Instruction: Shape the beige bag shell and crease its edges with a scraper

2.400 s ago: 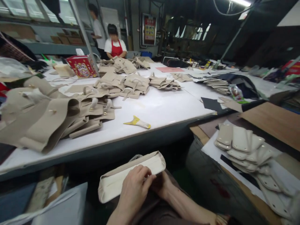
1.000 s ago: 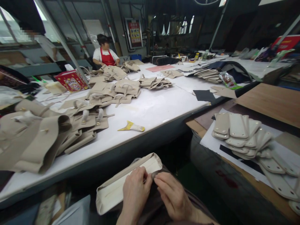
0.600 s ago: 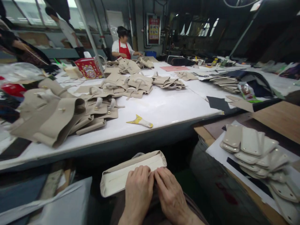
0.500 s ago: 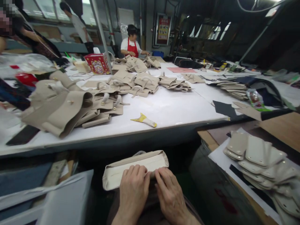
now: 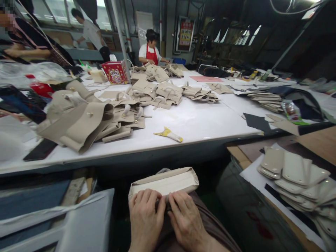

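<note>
I've got a beige bag body (image 5: 164, 183) at 6 o'clock in view, long pale side up, over the lap & just short of the desk (image 5: 199, 117). L hand (image 5: 145, 214) grips its near rim, fingers curled over; R hand (image 5: 185, 215) pinches same rim w/ fingertips, just beside L thumb. Exact bit btwn fingertips: can't make out. Clock from bag: yellow-and-white pointed tool (image 5: 172, 135) at 12 on desk; pile of unfinished beige bags (image 5: 81, 122) at 10; red box (image 5: 115, 72) farther off at 11; overlapping beige tabs (image 5: 295, 168) on white sheet (image 5: 251, 174) at 3; co-worker in red apron (image 5: 151, 54) far off, approx 12.
</note>
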Demonstrator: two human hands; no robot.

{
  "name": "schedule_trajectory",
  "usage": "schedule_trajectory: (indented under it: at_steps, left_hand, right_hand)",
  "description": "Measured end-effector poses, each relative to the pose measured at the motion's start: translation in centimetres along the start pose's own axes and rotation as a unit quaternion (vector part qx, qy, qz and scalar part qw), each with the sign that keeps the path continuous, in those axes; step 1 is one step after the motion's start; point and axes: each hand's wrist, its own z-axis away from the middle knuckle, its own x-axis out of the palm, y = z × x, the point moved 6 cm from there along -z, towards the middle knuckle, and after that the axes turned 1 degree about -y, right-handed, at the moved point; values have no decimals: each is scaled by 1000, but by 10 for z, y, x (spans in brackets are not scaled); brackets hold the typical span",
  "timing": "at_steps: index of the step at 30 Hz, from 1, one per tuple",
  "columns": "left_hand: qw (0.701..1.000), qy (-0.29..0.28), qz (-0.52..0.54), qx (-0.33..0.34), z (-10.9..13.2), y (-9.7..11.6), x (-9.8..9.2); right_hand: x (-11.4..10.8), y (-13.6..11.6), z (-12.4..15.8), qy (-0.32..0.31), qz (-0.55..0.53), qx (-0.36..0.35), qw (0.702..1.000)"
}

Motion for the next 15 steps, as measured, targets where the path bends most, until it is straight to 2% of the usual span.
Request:
schedule_trajectory:
  at_steps: [3,6,7,8,9,10,11,12,13,14,15]
  left_hand:
    - [999,26,18,3,5,-9,-3]
    - [991,101,82,-5,19,-28,-8]
    - [983,130,128,-38,26,-41,-8]
    - [965,154,190,-99,34,-58,-5]
    - [928,174,270,-187,44,-78,2]
    - [864,186,364,-295,56,-98,16]
    - [768,175,467,-403,68,-112,38]
    - [654,147,561,-486,78,-117,64]
    - [545,114,635,-535,83,-114,87]
    - [463,86,688,-551,83,-108,106]
    - [415,72,724,-546,78,-102,121]
  right_hand:
    - [1,-10,-7,4,-25,-9,1000]
    - [4,-17,-12,-6,-34,-18,999]
    - [6,-20,-13,-11,-32,-23,999]
    - [7,-22,-14,-16,-29,-28,999]
    - [8,-23,-14,-21,-24,-34,999]
    - [8,-25,-15,-25,-21,-38,999]
    - [9,-26,-15,-25,-18,-42,999]
    - [10,-27,-15,-24,-15,-46,999]
    - [11,-27,-15,-22,-11,-50,998]
    - [12,-28,-14,-20,-8,-54,998]
    - [14,-29,-13,-20,-3,-59,998]
